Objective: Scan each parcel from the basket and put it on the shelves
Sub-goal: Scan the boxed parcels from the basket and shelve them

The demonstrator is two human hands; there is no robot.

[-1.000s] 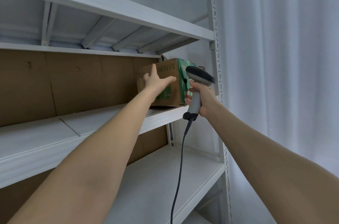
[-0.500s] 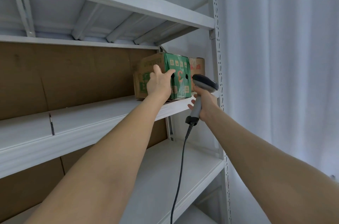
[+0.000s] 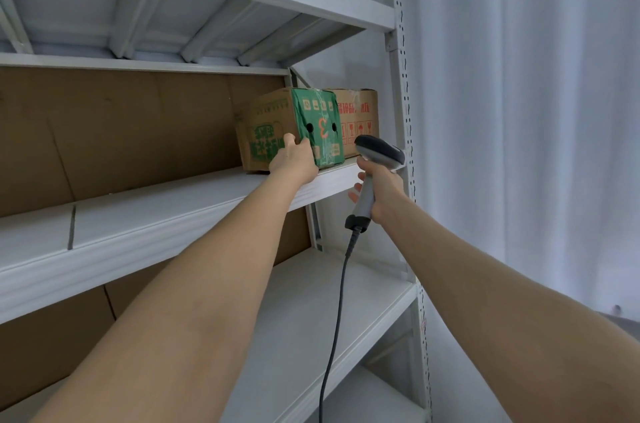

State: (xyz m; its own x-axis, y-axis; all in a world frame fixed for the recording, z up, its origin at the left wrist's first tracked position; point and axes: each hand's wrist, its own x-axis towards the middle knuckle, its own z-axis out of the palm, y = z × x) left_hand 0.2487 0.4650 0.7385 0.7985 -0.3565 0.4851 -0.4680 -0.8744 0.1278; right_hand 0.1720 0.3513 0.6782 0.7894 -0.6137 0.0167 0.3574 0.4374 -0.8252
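We have the green-ended parcel [image 3: 273, 131] resting on the middle shelf [image 3: 166, 214], at its right end. It stands just beside a brown box [image 3: 360, 111] that fills the corner by the upright post [image 3: 398, 76]; we cannot tell whether the two touch. The parcel's long axis runs from its green end, near us at the shelf's front edge, back toward the cardboard backing [image 3: 121, 131], skewed a little to the left.

Our left hand [image 3: 294, 159] grips the parcel's near lower corner, thumb on the brown side face and fingers on the green end. Our right hand [image 3: 382, 190] is wrapped round the handle of the scanner [image 3: 379, 149]. It sits lower and to the right, in front of the shelf's edge, with the cable [image 3: 332, 318] hanging down from it. From that hand the parcel lies up and to the left, and the scanner's head reaches up across the brown box's lower corner.

The left hand is the only one on the parcel, so we judge the coming move is its own. That would be a short push along the long axis to square the parcel, or simply letting go. The placement looks nearly finished, and the right hand has to keep the scanner and cable clear of the shelf's front edge.
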